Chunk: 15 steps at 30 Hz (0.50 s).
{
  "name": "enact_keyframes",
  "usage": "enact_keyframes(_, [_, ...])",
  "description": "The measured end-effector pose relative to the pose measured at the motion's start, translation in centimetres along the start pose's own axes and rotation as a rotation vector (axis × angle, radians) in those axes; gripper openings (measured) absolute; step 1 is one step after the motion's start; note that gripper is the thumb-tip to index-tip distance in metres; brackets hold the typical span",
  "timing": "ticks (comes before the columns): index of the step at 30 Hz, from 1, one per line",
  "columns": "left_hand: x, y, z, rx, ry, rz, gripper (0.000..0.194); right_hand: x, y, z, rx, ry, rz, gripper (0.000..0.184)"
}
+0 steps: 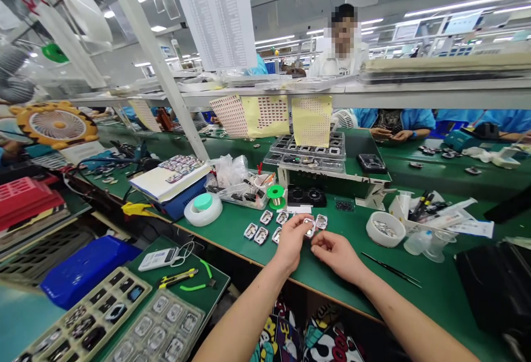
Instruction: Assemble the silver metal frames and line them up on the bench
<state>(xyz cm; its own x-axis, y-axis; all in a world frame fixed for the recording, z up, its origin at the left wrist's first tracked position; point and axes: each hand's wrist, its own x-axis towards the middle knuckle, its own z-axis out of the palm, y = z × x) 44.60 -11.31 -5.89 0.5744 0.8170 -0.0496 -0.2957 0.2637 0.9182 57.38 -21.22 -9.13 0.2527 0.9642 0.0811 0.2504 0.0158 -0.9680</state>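
Note:
Between the thumb and fingers of my left hand point(291, 240) is a small silver, rounded-square watch case point(308, 229), held just above the green bench. My right hand point(337, 253) is close beside it, fingers curled in and fingertips near the case's lower right edge; whether anything small is in them is hidden. Another similar case point(321, 221) lies just beyond my hands. To the left, several more cases point(261, 235) are spread on the mat, one partly covered by my left hand.
Tweezers point(390, 269) lie right of my right hand, below a white dish of small parts point(385, 229). A green solder spool point(276, 197) and a roll of tape point(203, 209) stand behind. Compartment trays point(155, 326) and green-handled cutters point(199, 284) are lower left. People sit opposite.

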Motion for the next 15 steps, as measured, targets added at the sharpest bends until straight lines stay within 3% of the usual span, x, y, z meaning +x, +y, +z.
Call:
enact_keyframes(2, [0.5,0.9,-1.0,0.117,-0.107,-0.059,0.037,0.1,0.2,-0.2,-0.006,0.039,0.023,0.019])
enact_keyframes(4, [1.1,2.0,-2.2,0.378,-0.234,-0.090,0.041,0.4,0.5,-0.4,-0.002,0.104,0.042,0.021])
enact_keyframes(8, [1.8,4.0,-3.4,1.067,-0.575,0.129,0.027,0.6,1.0,-0.9,-0.035,0.218,0.049,0.023])
enact_keyframes(11, [1.6,4.8,-2.3,1.521,-0.844,0.285,0.021,0.6,1.1,-1.0,-0.063,0.232,0.028,0.023])
enact_keyframes(15, [1.0,4.8,0.4,1.896,-0.975,0.361,0.025,0.6,1.1,-0.9,-0.087,0.231,0.014,0.022])
